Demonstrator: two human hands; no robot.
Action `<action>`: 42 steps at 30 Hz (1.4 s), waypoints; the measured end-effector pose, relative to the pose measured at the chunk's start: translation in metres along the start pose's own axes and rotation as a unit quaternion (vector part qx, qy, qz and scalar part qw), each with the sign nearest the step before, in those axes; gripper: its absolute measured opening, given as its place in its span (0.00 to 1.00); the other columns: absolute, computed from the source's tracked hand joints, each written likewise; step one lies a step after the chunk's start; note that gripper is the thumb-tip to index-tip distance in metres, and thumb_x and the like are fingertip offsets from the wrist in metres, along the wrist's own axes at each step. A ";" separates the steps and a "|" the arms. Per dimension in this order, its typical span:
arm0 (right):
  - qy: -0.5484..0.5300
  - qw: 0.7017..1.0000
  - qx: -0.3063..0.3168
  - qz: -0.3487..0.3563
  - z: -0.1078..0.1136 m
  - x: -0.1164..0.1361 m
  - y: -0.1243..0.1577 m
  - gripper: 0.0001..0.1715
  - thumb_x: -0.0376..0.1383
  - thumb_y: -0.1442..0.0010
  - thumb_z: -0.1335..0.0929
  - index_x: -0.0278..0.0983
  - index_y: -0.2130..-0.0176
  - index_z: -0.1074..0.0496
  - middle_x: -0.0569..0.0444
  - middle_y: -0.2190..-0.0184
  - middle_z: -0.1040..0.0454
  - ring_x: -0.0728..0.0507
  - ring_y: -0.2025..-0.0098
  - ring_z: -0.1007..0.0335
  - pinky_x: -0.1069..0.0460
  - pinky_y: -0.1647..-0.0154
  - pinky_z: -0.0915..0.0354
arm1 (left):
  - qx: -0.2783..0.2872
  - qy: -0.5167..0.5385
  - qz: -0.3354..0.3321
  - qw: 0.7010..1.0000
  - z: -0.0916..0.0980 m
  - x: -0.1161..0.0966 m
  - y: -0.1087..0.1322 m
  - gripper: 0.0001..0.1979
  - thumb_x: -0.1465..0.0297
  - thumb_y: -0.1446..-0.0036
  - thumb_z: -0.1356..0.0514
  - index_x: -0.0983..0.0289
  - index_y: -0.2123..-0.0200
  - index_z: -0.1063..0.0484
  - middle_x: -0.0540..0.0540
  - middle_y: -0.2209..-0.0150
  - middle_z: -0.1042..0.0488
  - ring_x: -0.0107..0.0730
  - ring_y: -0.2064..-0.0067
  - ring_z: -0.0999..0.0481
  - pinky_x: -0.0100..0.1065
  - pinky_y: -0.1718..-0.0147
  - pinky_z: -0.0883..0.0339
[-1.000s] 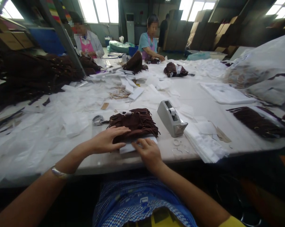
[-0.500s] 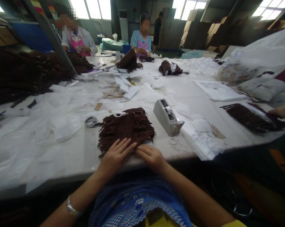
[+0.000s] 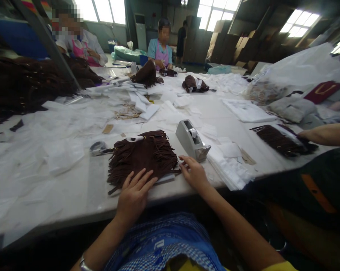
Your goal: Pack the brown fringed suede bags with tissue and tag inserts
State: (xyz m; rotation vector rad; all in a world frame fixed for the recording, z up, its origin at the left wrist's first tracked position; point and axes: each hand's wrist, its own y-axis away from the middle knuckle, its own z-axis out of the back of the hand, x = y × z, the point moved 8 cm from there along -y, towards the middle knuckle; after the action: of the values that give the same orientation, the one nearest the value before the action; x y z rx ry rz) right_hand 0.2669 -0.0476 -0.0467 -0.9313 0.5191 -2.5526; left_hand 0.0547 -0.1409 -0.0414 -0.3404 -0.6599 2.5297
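A dark brown fringed bag (image 3: 143, 154) lies flat on the white table in front of me. My left hand (image 3: 134, 194) rests on its near edge, fingers spread and stretched out. At the bag's right side is my right hand (image 3: 194, 173), with fingers slightly curled and apart by the fringe; nothing shows in its grasp. A white strip (image 3: 166, 178) sticks out from under the bag's near right edge. Just beyond my right hand stands a grey tape dispenser (image 3: 191, 139). Left of the bag lies a clear, dark-edged ring-shaped item (image 3: 99, 148), joined to it by a dark strap.
Thin white sheets (image 3: 65, 146) cover the table's left side. White plastic bags (image 3: 229, 171) lie right of the dispenser. At the right, a co-worker's arm (image 3: 328, 134) reaches to another fringed bag (image 3: 283, 139). Two co-workers sit across the table. Brown bags (image 3: 31, 82) are heaped at left.
My right hand has moved from the bag's near edge to its right side. My left hand stays on the bag, fingers now more spread. The view has shifted slightly.
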 end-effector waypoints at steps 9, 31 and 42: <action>0.012 0.999 0.020 0.046 -0.025 0.015 -0.006 0.23 0.26 0.42 0.36 0.37 0.48 0.26 0.48 0.54 0.21 0.40 0.53 0.23 0.45 0.48 0.27 | -0.062 0.017 0.039 0.997 0.002 -0.011 0.009 0.26 0.84 0.36 0.52 0.58 0.41 0.31 0.52 0.43 0.26 0.39 0.39 0.29 0.53 0.33 0.52; 0.068 0.968 0.064 0.235 -0.046 0.083 0.031 0.29 0.28 0.33 0.36 0.50 0.38 0.35 0.56 0.39 0.30 0.38 0.30 0.49 0.29 0.29 0.67 | -0.091 0.084 0.254 0.959 0.032 0.108 0.045 0.12 0.76 0.41 0.44 0.61 0.56 0.26 0.56 0.55 0.23 0.38 0.51 0.23 0.42 0.49 0.27; 0.040 0.974 0.053 0.215 -0.044 0.084 0.027 0.23 0.28 0.33 0.37 0.48 0.44 0.28 0.56 0.40 0.28 0.38 0.34 0.41 0.30 0.29 0.67 | -0.086 0.013 0.052 0.995 0.056 0.023 0.017 0.15 0.77 0.39 0.41 0.59 0.50 0.27 0.55 0.49 0.23 0.39 0.46 0.26 0.46 0.39 0.38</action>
State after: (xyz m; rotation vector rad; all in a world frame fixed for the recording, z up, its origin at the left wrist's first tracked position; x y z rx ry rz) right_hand 0.1839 -0.1001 -0.0461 -0.6016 0.5357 -2.2041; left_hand 0.0083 -0.1632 -0.0050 -0.4790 -0.8739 2.5671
